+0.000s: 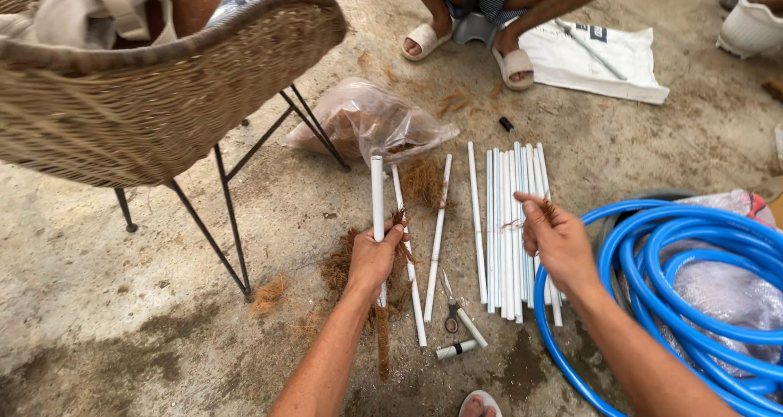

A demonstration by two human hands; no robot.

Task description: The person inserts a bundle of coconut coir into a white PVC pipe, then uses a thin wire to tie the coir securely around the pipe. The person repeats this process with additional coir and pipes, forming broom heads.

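Your view takes in the wicker chair at upper left, the coiled blue hose at right, and the row of white pipes laid side by side on the concrete floor between them. Your left hand is closed around one upright white pipe together with a tuft of brown coir fibre. Your right hand, above the row, pinches a small wisp of fibre between thumb and fingertips; scissors lie below.
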